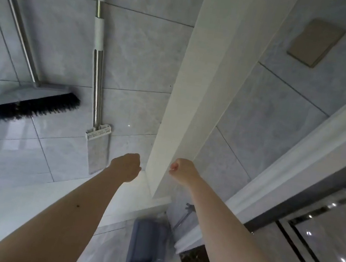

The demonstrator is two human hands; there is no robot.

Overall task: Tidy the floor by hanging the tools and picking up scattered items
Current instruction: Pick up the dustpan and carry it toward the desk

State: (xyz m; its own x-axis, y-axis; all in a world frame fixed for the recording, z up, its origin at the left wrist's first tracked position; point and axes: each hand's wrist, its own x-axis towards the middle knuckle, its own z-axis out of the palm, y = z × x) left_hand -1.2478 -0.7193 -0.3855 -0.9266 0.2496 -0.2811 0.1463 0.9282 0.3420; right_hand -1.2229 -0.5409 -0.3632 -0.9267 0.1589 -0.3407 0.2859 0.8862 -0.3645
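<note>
A broom [36, 102] with black bristles and a grey head hangs on the tiled wall at left, its metal handle running up. Beside it hangs a flat mop [98, 148] with a steel pole and a grey pad. A blue-grey dustpan [146, 242] stands on the floor against the white corner trim, its thin handle leaning to the right. My left hand [127, 165] is curled into a fist in front of the wall, just right of the mop pad, holding nothing. My right hand [180, 169] is also a fist, at the right edge of the white trim.
A white vertical door trim [199, 89] runs between my hands. A beige switch plate [316, 42] sits on the wall at upper right. A dark door frame and glossy floor with black borders [319, 244] lie to the right. Grey floor tiles [8, 206] spread below.
</note>
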